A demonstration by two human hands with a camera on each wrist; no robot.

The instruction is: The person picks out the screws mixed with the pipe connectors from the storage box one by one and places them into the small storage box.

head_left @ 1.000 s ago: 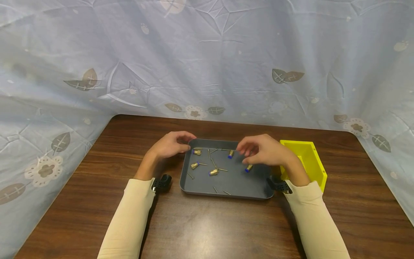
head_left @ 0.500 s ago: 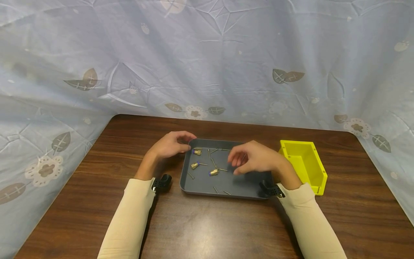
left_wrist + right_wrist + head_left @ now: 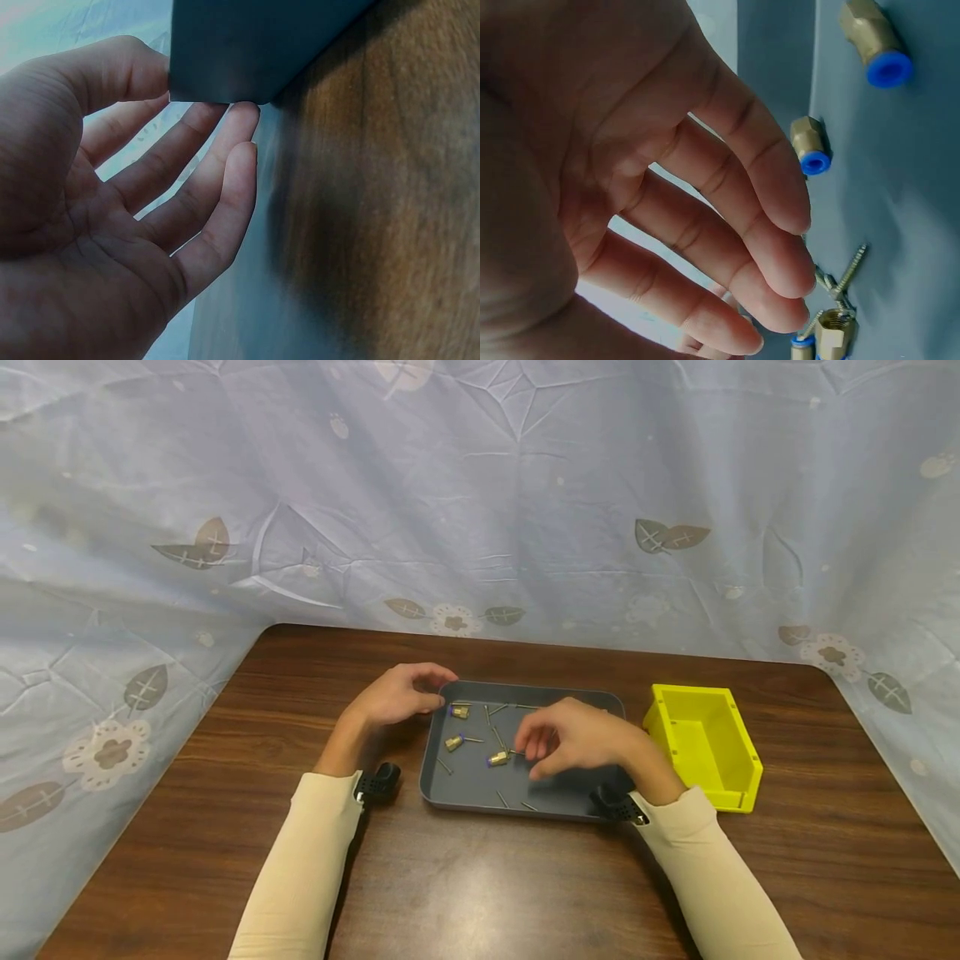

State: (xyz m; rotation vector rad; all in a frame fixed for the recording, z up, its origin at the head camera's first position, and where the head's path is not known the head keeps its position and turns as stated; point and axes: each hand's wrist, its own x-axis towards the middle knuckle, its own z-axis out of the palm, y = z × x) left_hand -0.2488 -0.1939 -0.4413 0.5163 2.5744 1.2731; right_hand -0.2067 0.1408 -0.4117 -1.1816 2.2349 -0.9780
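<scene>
A shallow grey tray (image 3: 480, 800) lies on the table, holding several brass push-in fittings with blue rings and loose screws. My left hand (image 3: 397, 695) grips its far left corner, thumb and fingers curved about the wall; the left wrist view shows the fingertips against the tray (image 3: 225, 52). Above the tray's right half hovers my right hand (image 3: 573, 739), fingers loosely bent and holding nothing. Left of it lie a fitting (image 3: 498, 759) and a screw (image 3: 500, 739). Two fittings hidden from the head camera appear in the right wrist view, one a brass fitting (image 3: 874, 37) near the top.
A yellow open bin (image 3: 708, 752) stands right of the tray, close to my right forearm. Two more fittings lie in the tray's left part, including a brass fitting (image 3: 454, 742). A patterned curtain (image 3: 480, 527) hangs behind the wooden table (image 3: 480, 877).
My right hand has moved left and a little nearer over the tray, covering the right-hand fittings in the head view. More of the yellow bin shows. The left hand stays at the corner.
</scene>
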